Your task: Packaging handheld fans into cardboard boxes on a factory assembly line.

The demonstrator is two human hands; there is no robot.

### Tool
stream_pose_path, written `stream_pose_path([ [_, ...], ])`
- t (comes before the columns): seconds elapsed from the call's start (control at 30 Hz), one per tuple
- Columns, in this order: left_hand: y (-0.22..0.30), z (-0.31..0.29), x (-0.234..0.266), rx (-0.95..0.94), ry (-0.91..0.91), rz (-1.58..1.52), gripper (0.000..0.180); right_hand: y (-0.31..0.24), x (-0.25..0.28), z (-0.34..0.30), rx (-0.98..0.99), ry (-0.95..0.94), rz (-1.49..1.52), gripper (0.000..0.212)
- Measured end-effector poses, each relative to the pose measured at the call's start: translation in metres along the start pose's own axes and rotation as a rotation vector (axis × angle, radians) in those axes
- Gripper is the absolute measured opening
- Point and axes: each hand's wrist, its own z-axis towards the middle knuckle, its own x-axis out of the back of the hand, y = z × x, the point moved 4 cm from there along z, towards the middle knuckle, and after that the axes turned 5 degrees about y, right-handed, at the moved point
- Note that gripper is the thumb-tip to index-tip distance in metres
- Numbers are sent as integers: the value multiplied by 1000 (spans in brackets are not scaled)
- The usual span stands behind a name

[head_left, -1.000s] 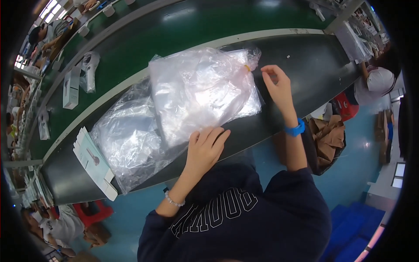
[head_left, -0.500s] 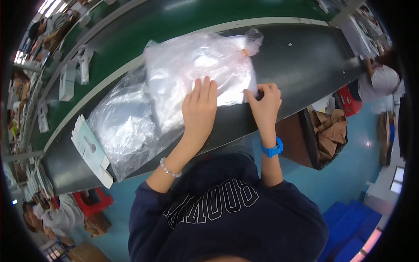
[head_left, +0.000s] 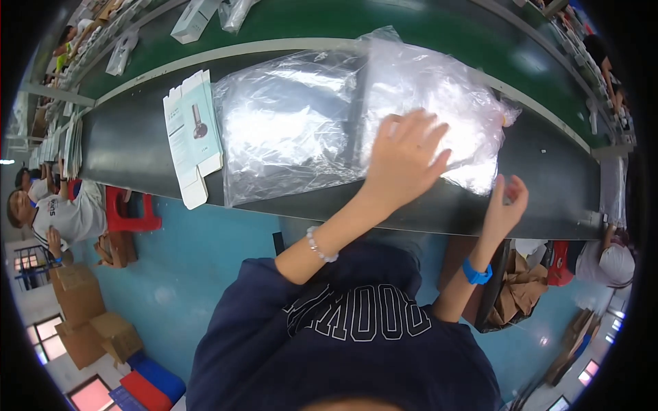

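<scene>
On the dark workbench (head_left: 127, 140) lies a bulging clear plastic bag (head_left: 428, 79) with shiny, folded contents that I cannot make out. My left hand (head_left: 404, 157) rests on its front part, palm down with the fingers spread. Just off the bag's near right corner is my right hand (head_left: 505, 209), thumb and bent fingers apart with nothing visible between them. A second, flatter clear plastic bag (head_left: 288, 130) touches the first on its left. Beyond that, flattened light-green and white cartons (head_left: 192, 140) lie in a small pile.
Behind the bench runs a green conveyor surface (head_left: 308, 27) with a white box (head_left: 197, 19) and bagged items. Brown paper (head_left: 517, 291) fills a black-lined bin below the right edge. A red stool (head_left: 144, 212) and a seated person (head_left: 75, 212) are at the left; cartons (head_left: 79, 294) stand behind.
The view has turned left, shifting the bench contents rightward. My left hand's fingers have spread on the bag. The right hand has come away from the bag's near edge toward its corner.
</scene>
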Motion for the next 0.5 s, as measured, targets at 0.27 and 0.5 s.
stream_pose_path([
  [0.27, -31, 8, 13, 462, 41, 292, 28, -152, -34, 6, 534, -481, 405, 13],
  [0.5, -37, 14, 9, 613, -10, 268, 25, -170, -66, 13, 404, -717, 466, 12],
])
